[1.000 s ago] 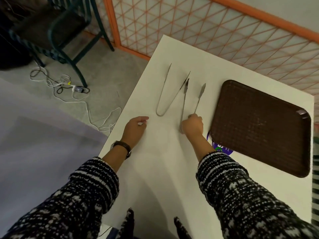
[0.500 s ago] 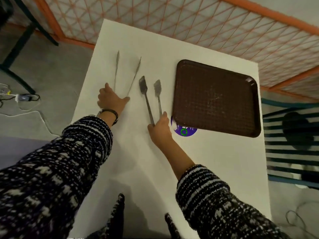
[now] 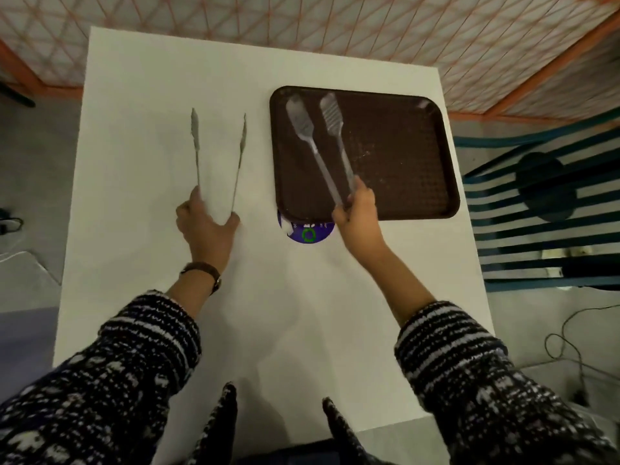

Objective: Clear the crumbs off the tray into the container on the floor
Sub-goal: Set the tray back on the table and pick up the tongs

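Note:
A dark brown tray (image 3: 402, 156) lies on the right side of the white table (image 3: 141, 263), with pale crumbs scattered near its middle. My right hand (image 3: 357, 214) grips a pair of metal tongs with flat ends (image 3: 318, 135), held over the tray's left part. My left hand (image 3: 206, 223) grips a second, thinner pair of metal tongs (image 3: 218, 152) above the bare table, left of the tray. No floor container can be clearly made out.
A round purple sticker (image 3: 307, 233) pokes out from under the tray's near edge. An orange lattice fence (image 3: 302, 25) runs behind the table. A dark striped chair (image 3: 543, 203) stands at the right, cables (image 3: 570, 347) lie on the floor.
My right hand has lifted the flat-ended tongs from the table and carried them over the tray. My left hand has closed round the thin tongs and raised them. The view has swung right.

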The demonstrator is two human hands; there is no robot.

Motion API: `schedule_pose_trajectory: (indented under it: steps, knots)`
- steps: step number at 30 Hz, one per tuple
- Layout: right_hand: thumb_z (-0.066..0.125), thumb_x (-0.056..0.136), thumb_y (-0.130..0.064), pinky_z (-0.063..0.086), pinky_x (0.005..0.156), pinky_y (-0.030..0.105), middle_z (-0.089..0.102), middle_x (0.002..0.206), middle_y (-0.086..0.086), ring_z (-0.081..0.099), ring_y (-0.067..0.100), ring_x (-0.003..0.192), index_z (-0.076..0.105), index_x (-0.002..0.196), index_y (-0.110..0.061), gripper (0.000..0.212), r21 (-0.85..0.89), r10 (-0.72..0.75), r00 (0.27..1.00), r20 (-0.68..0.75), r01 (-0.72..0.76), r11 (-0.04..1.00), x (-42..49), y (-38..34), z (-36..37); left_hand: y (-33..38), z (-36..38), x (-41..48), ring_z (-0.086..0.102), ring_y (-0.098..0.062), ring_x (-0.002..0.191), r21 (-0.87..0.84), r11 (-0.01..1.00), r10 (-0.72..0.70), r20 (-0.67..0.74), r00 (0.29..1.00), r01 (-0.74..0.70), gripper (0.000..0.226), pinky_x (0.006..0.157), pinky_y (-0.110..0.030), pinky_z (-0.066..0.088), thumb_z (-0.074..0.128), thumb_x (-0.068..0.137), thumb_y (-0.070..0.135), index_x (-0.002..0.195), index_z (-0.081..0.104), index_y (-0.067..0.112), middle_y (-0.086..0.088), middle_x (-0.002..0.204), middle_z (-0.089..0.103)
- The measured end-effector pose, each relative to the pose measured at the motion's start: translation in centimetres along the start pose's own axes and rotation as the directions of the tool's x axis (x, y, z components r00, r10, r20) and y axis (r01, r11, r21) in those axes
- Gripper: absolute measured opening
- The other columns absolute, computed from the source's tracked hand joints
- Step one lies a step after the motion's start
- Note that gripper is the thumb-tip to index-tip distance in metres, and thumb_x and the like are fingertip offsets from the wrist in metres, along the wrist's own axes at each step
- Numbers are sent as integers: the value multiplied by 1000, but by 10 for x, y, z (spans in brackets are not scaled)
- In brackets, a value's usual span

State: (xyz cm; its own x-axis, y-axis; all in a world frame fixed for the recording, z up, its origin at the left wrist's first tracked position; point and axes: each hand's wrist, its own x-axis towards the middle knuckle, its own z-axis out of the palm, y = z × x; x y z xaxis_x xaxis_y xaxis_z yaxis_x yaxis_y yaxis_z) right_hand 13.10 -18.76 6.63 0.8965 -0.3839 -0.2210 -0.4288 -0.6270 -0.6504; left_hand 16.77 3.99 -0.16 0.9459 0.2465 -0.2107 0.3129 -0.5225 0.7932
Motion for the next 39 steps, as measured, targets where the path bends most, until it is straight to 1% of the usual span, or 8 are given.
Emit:
schedule_pose_trajectory:
  steps: [6, 9, 13, 16, 22, 30, 35, 39]
  knots:
    - [52, 91, -19, 33, 106, 48, 38, 138, 18, 37, 36, 127, 21, 146, -6, 65, -279, 111, 990, -89, -131, 951, 57, 50, -44, 36, 33, -53, 42, -26, 116, -96, 995, -7, 3, 1000, 8, 78, 102, -34, 36, 75, 72, 21, 139, 37, 11, -16, 124, 45]
    - [52, 91, -21, 32, 106, 50, 35, 141, 17, 33, 36, 129, 19, 147, -8, 65, -373, 164, 984, -70, -179, 910, 77, 78, -52, 42, 44, -67, 41, -25, 113, -69, 997, 44, -6, 999, -44, 78, 98, -28, 35, 76, 71, 24, 138, 39, 10, -16, 121, 48]
    - [51, 91, -23, 31, 103, 50, 36, 140, 18, 34, 37, 126, 20, 146, -7, 65, -400, 197, 977, -79, -212, 892, 90, 104, -50, 45, 56, -72, 41, -26, 114, -56, 998, 25, -18, 1000, -26, 79, 100, -42, 40, 77, 71, 26, 138, 38, 11, -14, 121, 45]
    - [50, 90, -31, 29, 103, 49, 36, 139, 18, 35, 37, 125, 29, 143, -7, 62, -460, 141, 979, -145, -193, 867, 96, 115, -51, 52, 64, -73, 42, -28, 114, -48, 998, 28, -42, 999, -30, 78, 100, -41, 40, 77, 71, 23, 138, 38, 8, -16, 121, 45]
    - [51, 91, -35, 32, 103, 47, 36, 138, 18, 36, 37, 123, 32, 142, -8, 61, -368, 89, 985, -147, -138, 919, 107, 128, -52, 66, 87, -67, 42, -28, 112, -28, 999, 29, -34, 999, -30, 77, 98, -35, 38, 78, 69, 19, 136, 41, 6, -20, 118, 49]
    - [48, 93, -35, 34, 98, 43, 39, 134, 18, 40, 36, 118, 31, 142, -7, 60, -299, 166, 950, -263, -244, 922, 106, 126, -41, 99, 121, -60, 41, -23, 116, -64, 998, 0, 7, 1000, 0, 78, 97, -25, 34, 74, 73, 18, 140, 35, 17, -12, 124, 40]
    - [47, 94, -36, 35, 97, 42, 38, 135, 18, 39, 35, 117, 28, 144, -7, 61, -297, 180, 944, -277, -262, 918, 109, 129, -37, 109, 141, -55, 41, -27, 117, -5, 1000, 23, -1, 1000, -23, 79, 103, -36, 35, 75, 72, 24, 140, 36, 14, -14, 126, 41]
    - [44, 96, -38, 34, 100, 41, 36, 138, 17, 38, 33, 119, 23, 147, -8, 62, -278, 187, 944, -271, -263, 924, 111, 129, -36, 119, 155, -52, 40, -29, 119, -35, 999, 13, -3, 1000, -14, 81, 99, -23, 25, 75, 72, 21, 141, 34, 11, -16, 129, 40]
